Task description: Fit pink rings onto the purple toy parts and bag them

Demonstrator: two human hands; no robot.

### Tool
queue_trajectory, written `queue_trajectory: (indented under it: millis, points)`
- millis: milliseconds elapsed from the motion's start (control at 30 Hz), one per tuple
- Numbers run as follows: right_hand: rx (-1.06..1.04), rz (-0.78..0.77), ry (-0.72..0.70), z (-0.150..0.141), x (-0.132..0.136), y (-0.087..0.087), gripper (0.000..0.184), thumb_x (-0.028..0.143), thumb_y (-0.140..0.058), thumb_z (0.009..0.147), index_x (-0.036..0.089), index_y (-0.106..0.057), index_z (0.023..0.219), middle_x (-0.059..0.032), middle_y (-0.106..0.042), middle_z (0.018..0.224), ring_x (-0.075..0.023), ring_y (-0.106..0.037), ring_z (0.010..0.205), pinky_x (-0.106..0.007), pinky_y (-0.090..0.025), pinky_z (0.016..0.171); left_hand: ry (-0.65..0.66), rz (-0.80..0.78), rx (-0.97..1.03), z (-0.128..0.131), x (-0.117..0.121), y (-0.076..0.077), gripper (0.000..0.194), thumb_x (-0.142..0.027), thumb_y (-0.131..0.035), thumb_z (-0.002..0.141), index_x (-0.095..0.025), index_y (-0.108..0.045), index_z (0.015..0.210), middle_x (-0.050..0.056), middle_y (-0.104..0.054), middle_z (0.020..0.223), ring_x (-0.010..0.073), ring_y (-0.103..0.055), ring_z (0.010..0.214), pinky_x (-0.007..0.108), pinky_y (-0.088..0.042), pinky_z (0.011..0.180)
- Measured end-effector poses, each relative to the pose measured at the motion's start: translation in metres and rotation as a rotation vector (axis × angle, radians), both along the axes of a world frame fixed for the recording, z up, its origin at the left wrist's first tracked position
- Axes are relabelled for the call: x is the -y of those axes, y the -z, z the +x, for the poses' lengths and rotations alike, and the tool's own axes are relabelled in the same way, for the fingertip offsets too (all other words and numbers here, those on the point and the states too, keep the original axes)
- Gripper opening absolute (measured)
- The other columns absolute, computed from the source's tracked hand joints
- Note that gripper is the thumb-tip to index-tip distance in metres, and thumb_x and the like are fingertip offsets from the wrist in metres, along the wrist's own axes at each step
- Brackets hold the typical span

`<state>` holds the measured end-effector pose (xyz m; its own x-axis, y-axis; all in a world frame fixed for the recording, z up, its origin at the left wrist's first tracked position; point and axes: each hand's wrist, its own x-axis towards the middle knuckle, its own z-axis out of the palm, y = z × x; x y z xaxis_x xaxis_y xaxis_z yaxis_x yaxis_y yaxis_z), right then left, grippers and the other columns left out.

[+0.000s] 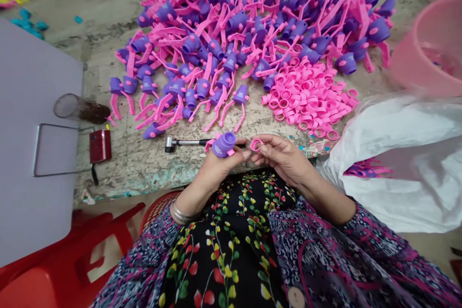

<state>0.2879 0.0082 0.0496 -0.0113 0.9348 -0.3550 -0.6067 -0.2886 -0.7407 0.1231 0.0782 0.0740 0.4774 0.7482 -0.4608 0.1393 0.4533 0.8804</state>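
Heaped purple-pink plastic parts [231,43], pink rings [306,98], white sack [393,154], pink tub [429,48]

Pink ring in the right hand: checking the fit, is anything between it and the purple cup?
Nothing visible does. The pink ring in the right hand faces the purple cup in the left hand across a small gap; the left fingertips lie just below it.

Soft, even light across the whole scene; no harsh glare, just faint shadows under the pink-and-purple plastic pieces [231,48]; the white sack [397,154] glows brightest, far right; the wide lens bends the grey board [36,106] at left; everything stays sharp.
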Motion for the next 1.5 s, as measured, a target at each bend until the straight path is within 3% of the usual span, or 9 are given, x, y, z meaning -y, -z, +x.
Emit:
queue_trajectory:
  millis: [67,133,200,300,400,733,1500]
  points:
    - [0.015,0.025,0.038,0.003,0.0,-0.006,0.028,0.03,-0.081,0.076,0.023,-0.069,0.1,0.0031,-0.071,0.081,-0.0086,-0.069,0.072,-0.02,-0.056,0.068,0.081,-0.028,0.012,-0.005,0.001,-0.001,0.05,-0.033,-0.079,0.065,-0.02,-0.067,0.112,-0.001,-0.067,0.076,0.0133,-0.059,0.069,0.027,-0.045,0.067]
    - [0.035,0.038,0.057,0.004,0.001,-0.01,0.027,0.03,-0.082,0.074,0.023,-0.069,0.097,0.0032,-0.07,0.081,-0.0093,-0.069,0.071,-0.021,-0.057,0.068,0.155,-0.033,0.03,-0.009,0.002,0.0,0.053,-0.048,-0.071,0.073,-0.02,-0.064,0.117,0.002,-0.069,0.08,0.0139,-0.057,0.067,0.027,-0.043,0.062]
    - [0.036,0.034,0.049,0.005,0.002,-0.014,0.026,0.031,-0.083,0.074,0.023,-0.07,0.094,0.0024,-0.07,0.081,-0.0101,-0.069,0.071,-0.023,-0.058,0.068,0.202,-0.016,0.041,-0.012,0.003,0.003,0.054,-0.064,-0.051,0.084,-0.019,-0.067,0.11,0.005,-0.07,0.08,0.0128,-0.05,0.059,0.027,-0.036,0.054]
    - [-0.004,0.02,0.01,0.004,0.004,-0.016,0.027,0.034,-0.083,0.074,0.023,-0.072,0.097,0.0016,-0.071,0.081,-0.0105,-0.069,0.071,-0.024,-0.059,0.07,0.248,0.004,0.043,-0.013,0.004,0.006,0.062,-0.067,-0.031,0.092,-0.018,-0.068,0.085,0.006,-0.069,0.074,0.0121,-0.043,0.054,0.028,-0.032,0.051]
    - [-0.033,0.017,-0.016,0.003,0.005,-0.018,0.028,0.034,-0.082,0.075,0.024,-0.073,0.099,0.001,-0.073,0.08,-0.0102,-0.069,0.072,-0.024,-0.059,0.072,0.259,0.003,0.032,-0.012,0.006,0.007,0.058,-0.063,-0.034,0.093,-0.018,-0.065,0.074,0.004,-0.066,0.065,0.0121,-0.042,0.052,0.027,-0.033,0.051]
    - [-0.018,0.008,-0.03,0.004,0.005,-0.014,0.024,0.031,-0.082,0.075,0.025,-0.075,0.097,0.002,-0.071,0.081,-0.0095,-0.067,0.072,-0.026,-0.059,0.074,0.309,-0.092,-0.057,-0.016,0.006,0.005,0.06,-0.064,-0.035,0.092,-0.019,-0.062,0.063,0.001,-0.058,0.049,0.0104,-0.043,0.043,0.026,-0.033,0.047]
    - [0.079,-0.059,-0.067,0.008,-0.001,0.002,0.027,0.034,-0.085,0.069,0.023,-0.077,0.092,0.0004,-0.073,0.08,-0.0092,-0.065,0.066,-0.025,-0.056,0.07,0.359,0.004,-0.292,-0.013,0.009,0.003,0.071,-0.07,-0.034,0.089,-0.019,-0.06,0.046,0.002,-0.052,0.041,0.0103,-0.043,0.04,0.026,-0.036,0.049]
